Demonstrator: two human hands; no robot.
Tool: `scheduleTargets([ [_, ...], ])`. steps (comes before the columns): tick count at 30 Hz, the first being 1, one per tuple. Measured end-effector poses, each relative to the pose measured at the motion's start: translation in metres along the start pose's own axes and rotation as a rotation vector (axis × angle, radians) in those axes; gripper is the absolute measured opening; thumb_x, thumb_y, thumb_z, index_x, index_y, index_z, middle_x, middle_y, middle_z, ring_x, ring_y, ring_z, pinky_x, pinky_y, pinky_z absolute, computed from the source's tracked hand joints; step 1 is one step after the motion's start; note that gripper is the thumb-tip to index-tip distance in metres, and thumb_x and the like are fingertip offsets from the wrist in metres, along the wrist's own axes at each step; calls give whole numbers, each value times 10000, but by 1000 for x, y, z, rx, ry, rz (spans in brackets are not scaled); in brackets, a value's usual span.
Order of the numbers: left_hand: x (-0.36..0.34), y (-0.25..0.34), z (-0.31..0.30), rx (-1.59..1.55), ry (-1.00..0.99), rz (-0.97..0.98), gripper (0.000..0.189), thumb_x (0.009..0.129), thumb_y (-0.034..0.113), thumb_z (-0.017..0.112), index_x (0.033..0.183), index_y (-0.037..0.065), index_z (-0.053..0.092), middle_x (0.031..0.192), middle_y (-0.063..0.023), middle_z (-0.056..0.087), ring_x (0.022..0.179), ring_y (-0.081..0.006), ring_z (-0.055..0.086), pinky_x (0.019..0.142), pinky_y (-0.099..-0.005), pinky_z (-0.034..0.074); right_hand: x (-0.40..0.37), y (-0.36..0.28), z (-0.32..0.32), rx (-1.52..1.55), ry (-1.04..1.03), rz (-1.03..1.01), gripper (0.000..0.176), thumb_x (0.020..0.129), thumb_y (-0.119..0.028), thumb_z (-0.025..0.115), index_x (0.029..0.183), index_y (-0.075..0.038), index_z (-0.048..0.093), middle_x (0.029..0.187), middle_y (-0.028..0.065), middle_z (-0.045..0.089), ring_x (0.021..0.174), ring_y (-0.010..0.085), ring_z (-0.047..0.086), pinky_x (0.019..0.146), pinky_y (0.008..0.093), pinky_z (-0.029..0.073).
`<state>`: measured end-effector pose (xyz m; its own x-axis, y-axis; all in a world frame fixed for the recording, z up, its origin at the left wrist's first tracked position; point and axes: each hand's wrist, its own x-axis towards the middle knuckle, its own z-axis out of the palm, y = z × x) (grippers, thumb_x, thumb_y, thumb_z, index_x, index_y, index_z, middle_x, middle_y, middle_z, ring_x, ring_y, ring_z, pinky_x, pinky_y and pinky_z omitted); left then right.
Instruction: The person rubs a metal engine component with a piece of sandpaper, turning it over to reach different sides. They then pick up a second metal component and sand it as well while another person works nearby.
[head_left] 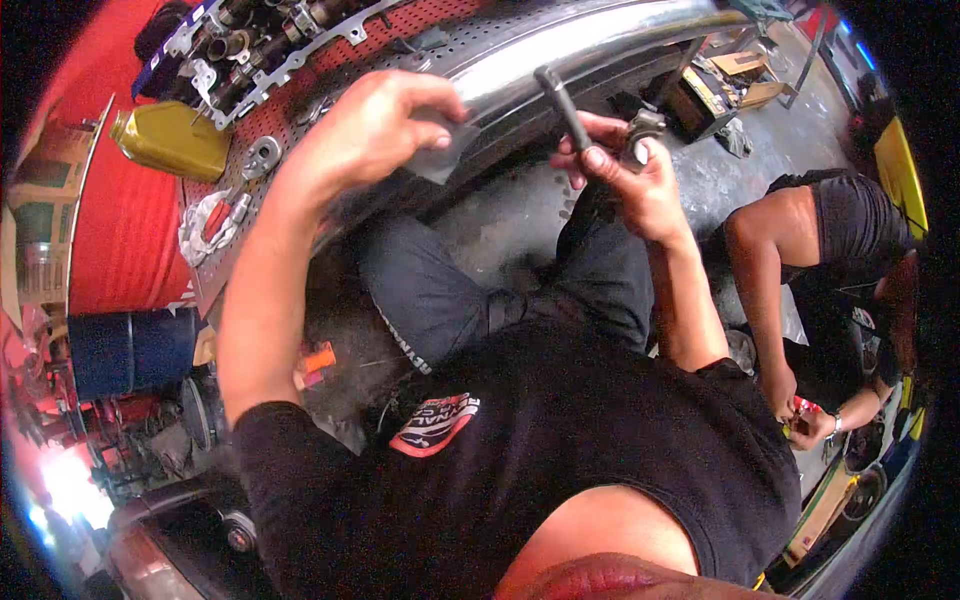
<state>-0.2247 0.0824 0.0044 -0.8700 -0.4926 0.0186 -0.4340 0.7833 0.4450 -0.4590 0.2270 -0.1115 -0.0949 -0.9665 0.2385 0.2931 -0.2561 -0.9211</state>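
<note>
My left hand (pixel 375 125) is raised over the front edge of the metal bench, fingers curled round a small greyish sheet (pixel 437 160) that looks like sandpaper or cloth. To the right, my right hand (pixel 640 175) grips a dark metal rod-like part (pixel 562 108), its long end pointing up and left. A rounded metal end (pixel 645 126) shows beside the thumb of the same hand. The two hands are apart. Whether the rod and the rounded end are one piece, I cannot tell.
An engine cylinder head (pixel 265 45) lies on the perforated bench, with a gold plastic bottle (pixel 175 140) and a white rag (pixel 205 230) nearby. A co-worker (pixel 790 240) crouches at the right. An open box (pixel 715 90) stands on the floor behind.
</note>
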Motion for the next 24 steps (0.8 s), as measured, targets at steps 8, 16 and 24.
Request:
scheduleTargets([
  [8,22,0,25,-742,-73,-25,374,802,35,714,1137,12,549,949,-71,650,945,-164,630,808,-338,544,21,3,32,-5,-77,-72,370,894,-97,661,1237,22,589,987,79,699,765,97,619,681,242,499],
  [16,1,5,118,-1778,476,-176,349,961,313,555,1099,-3,605,1076,-110,661,970,-229,636,864,-432,507,15,21,47,-57,119,-213,438,888,-134,686,1249,74,551,1024,124,675,810,151,620,767,298,513],
  [24,-11,-6,77,-780,928,-130,182,901,101,654,1069,43,615,937,-30,661,891,-147,620,821,-307,495,8,38,49,-151,259,-24,370,907,-60,641,1254,39,560,1002,102,678,782,135,617,740,281,506],
])
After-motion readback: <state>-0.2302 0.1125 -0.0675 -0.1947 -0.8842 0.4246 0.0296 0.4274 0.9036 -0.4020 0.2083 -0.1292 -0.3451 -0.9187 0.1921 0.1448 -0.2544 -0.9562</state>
